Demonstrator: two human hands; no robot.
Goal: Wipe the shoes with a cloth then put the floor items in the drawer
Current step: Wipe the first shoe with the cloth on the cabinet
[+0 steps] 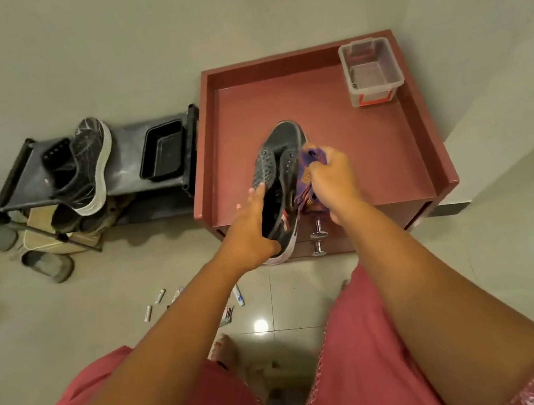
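Observation:
A dark grey sneaker with a white sole is held above the red-brown cabinet top. My left hand grips it by the heel and opening. My right hand holds a purple and orange cloth bunched against the shoe's right side. The matching sneaker lies tilted on the black shoe rack at the left. On the floor below my left arm lie small batteries and tubes. The cabinet's drawer fronts with chrome knobs appear closed.
A clear plastic box stands at the cabinet top's back right corner. A black tray sits on the rack. Slippers and sandals lie under and beside the rack. Walls close in behind and to the right.

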